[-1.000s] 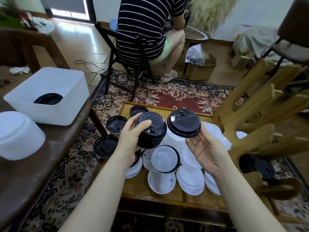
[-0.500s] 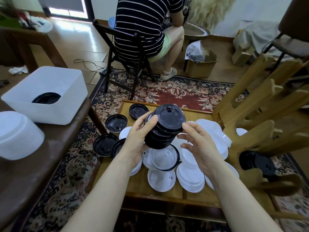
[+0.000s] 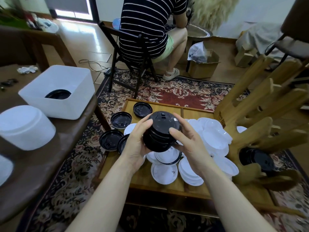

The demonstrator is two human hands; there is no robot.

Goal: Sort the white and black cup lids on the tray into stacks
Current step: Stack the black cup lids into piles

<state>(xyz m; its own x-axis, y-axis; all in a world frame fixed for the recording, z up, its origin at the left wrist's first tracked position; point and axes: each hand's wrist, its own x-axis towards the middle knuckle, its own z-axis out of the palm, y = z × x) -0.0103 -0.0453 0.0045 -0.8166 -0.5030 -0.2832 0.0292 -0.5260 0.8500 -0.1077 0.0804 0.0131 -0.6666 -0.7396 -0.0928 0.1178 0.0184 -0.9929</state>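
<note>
Black lids gathered in hand
Left hand (image 3: 135, 144) and right hand (image 3: 192, 144) clasp the upright black lid stack (image 3: 161, 133) between them, above the tray (image 3: 133, 174).

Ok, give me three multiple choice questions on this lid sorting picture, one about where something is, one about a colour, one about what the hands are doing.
1. Where is the white bin?
A. on the brown table at left
B. on the wooden tray
C. on the rug

2. What colour is the stack of lids held up between the hands?
A. white
B. black
C. mixed

3. How is the stack held?
A. left hand alone
B. resting on the tray
C. left hand and right hand on either side

Answers:
1 A, the bin stands on the table left of the wooden tray.
2 B, every lid seen in it is black.
3 C, fingers of both hands curl round its sides, above the white lids.
</note>
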